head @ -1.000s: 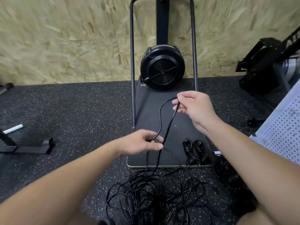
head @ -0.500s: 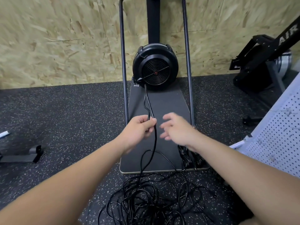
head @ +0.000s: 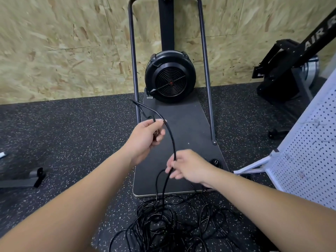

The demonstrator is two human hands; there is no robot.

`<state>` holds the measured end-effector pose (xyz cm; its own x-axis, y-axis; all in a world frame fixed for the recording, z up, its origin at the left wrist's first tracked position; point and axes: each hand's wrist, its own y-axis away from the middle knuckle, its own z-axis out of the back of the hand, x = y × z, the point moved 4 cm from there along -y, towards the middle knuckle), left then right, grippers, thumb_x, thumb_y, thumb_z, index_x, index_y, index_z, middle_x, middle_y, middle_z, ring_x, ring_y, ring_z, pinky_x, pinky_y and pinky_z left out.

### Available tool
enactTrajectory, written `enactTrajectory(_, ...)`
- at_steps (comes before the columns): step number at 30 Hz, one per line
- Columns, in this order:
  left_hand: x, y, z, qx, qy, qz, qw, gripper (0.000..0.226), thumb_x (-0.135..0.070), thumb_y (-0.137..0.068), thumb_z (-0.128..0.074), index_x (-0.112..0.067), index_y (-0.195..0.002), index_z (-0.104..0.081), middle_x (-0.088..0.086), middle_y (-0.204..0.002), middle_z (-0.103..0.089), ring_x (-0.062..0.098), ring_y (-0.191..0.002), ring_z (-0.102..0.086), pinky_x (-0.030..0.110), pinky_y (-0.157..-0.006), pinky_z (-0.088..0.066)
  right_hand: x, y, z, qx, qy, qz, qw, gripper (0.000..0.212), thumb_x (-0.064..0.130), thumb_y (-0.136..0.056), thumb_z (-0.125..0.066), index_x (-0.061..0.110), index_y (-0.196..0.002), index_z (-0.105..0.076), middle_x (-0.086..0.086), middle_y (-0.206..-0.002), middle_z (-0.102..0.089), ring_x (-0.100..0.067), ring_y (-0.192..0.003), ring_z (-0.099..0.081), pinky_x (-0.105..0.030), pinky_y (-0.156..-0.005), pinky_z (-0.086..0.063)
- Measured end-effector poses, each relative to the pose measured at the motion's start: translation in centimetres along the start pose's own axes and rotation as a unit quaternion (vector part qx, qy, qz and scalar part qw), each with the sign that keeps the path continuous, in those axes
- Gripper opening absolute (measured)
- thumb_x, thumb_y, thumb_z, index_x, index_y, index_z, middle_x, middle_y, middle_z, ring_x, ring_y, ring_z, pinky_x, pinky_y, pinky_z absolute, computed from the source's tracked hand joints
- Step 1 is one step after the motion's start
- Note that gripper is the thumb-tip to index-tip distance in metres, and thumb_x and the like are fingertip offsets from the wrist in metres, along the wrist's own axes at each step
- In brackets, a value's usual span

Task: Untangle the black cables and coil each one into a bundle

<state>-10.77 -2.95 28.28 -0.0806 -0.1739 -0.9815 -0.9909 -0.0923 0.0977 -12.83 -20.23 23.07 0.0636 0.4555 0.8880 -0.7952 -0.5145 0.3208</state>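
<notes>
Your left hand (head: 145,134) curls its fingers around a black cable (head: 171,140) above the dark platform (head: 183,124); your right hand (head: 187,165), nearer you, pinches the same cable lower down. It drops into the tangled pile (head: 169,224) on the speckled floor (head: 72,128) just before the platform. A black fan (head: 170,77) sits at the platform's far end.

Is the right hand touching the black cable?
Touching. The head view shows the right hand pinching the black cable between its fingertips, with the cable running up from there to the left hand.
</notes>
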Motion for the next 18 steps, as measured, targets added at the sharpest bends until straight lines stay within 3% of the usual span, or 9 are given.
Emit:
enactTrajectory(5, 1.0, 0.7, 0.5, 0.024, -0.093, 0.034, 0.995, 0.026, -0.003, -0.103, -0.06, -0.006, -0.125, -0.073, 0.006, -0.076, -0.061, 0.012, -0.05, -0.032, 0.022, -0.046, -0.025, 4.0, 0.4, 4.4, -0.111, -0.052, 0.099, 0.987, 0.017, 0.011, -0.114, -0.051, 0.007, -0.116, -0.067, -0.008, -0.096, -0.083, -0.025, -0.074, -0.077, -0.041, -0.078, -0.061)
enactTrajectory(8, 2.1, 1.3, -0.1, 0.068, -0.153, 0.059, 0.984, 0.036, 0.002, -0.092, -0.059, -0.009, -0.12, -0.078, 0.01, -0.077, -0.061, 0.014, -0.051, -0.026, 0.025, -0.051, -0.018, 6.1, 1.1, 6.3, -0.155, -0.092, 0.145, 0.973, 0.017, 0.011, -0.114, -0.051, 0.005, -0.119, -0.067, -0.011, -0.095, -0.082, -0.027, -0.073, -0.074, -0.043, -0.075, -0.062)
enactTrajectory(10, 2.7, 1.8, -0.9, 0.113, -0.186, 0.074, 0.973, 0.038, 0.004, -0.092, -0.058, -0.011, -0.119, -0.08, 0.003, -0.069, -0.06, 0.014, -0.053, -0.026, 0.028, -0.052, -0.016, 7.3, 1.7, 7.5, -0.183, -0.12, 0.169, 0.961, 0.018, 0.008, -0.114, -0.05, 0.003, -0.119, -0.067, -0.011, -0.095, -0.082, -0.027, -0.073, -0.072, -0.041, -0.073, -0.063)
enactTrajectory(14, 3.4, 2.8, -2.0, 0.176, -0.193, 0.085, 0.961, 0.041, 0.007, -0.094, -0.051, -0.004, -0.118, -0.081, -0.002, -0.065, -0.054, 0.013, -0.053, -0.03, 0.028, -0.051, -0.018, 8.3, 2.3, 9.6, -0.204, -0.176, 0.2, 0.942, 0.017, 0.012, -0.114, -0.053, 0.006, -0.115, -0.068, -0.01, -0.094, -0.081, -0.025, -0.074, -0.072, -0.039, -0.074, -0.063)
enactTrajectory(18, 4.6, 3.5, -2.4, 0.206, -0.175, 0.084, 0.959, 0.034, 0.001, -0.092, -0.058, -0.006, -0.117, -0.08, 0.003, -0.074, -0.045, 0.015, -0.063, -0.029, 0.032, -0.056, -0.014, 7.6, 2.1, 10.6, -0.224, -0.201, 0.195, 0.934, 0.016, 0.014, -0.114, -0.056, 0.009, -0.11, -0.07, -0.01, -0.094, -0.081, -0.023, -0.073, -0.073, -0.038, -0.076, -0.064)
